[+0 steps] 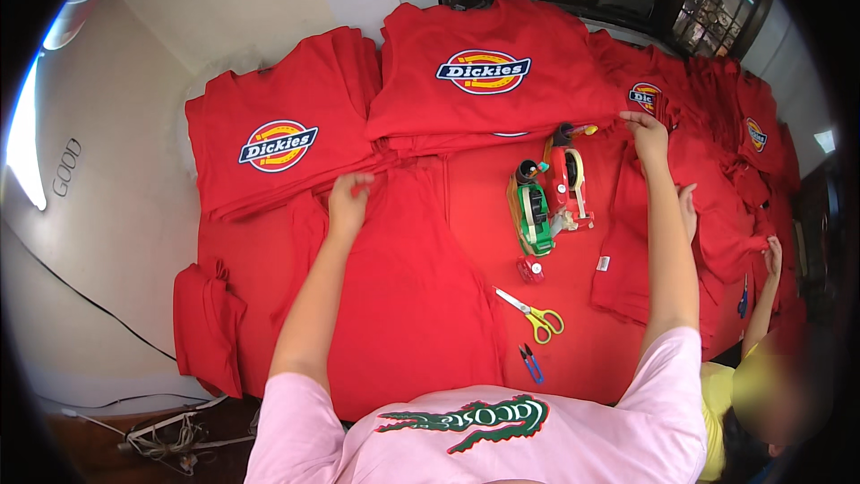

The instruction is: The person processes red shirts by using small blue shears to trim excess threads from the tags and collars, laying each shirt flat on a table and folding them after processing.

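My right hand (647,137) is closed, its fingertips pinching the near right edge of a red printed T-shirt (502,32) on top of a stack. My left hand (348,205) is raised with bent fingers slightly apart, and no cloth shows between them. It is just below the near left corner of that stack, over a plain red garment piece (403,296) spread flat in front of me. Another stack of red printed T-shirts (278,99) lies beyond my left hand.
A green tape dispenser (534,215), red tape dispenser (563,175), yellow-handled scissors (542,323) and blue thread snips (532,364) lie on the red-covered table. At right, a co-worker's hands (772,254) touch red garments (726,188). A folded red bundle (206,323) sits left.
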A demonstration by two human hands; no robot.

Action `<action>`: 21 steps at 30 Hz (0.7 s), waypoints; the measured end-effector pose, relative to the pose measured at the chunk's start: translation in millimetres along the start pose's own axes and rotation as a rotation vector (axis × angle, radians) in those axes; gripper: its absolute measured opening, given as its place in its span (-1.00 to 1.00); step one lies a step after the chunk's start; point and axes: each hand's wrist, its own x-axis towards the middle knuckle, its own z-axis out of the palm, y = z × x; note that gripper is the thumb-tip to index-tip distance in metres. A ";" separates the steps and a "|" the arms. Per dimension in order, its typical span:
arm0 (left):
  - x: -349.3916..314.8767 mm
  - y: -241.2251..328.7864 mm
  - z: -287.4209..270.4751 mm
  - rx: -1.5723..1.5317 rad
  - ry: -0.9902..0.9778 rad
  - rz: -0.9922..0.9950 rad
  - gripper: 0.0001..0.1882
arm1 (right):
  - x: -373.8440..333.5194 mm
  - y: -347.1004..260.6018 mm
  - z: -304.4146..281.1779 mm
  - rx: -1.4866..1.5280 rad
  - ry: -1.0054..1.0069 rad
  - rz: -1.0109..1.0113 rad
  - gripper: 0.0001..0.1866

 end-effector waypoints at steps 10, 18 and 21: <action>-346.7 -40.7 -162.1 0.437 0.122 -0.419 -0.78 | -298.3 -102.9 28.6 0.380 -0.614 0.145 -0.78; -444.9 -41.6 -231.7 0.371 0.252 -0.608 -0.72 | -454.1 -18.1 33.4 -0.657 -0.527 -0.150 -0.72; -436.9 -54.2 -222.4 0.523 0.286 -0.592 -0.68 | -470.8 -36.9 54.4 -0.626 -0.605 0.005 -0.72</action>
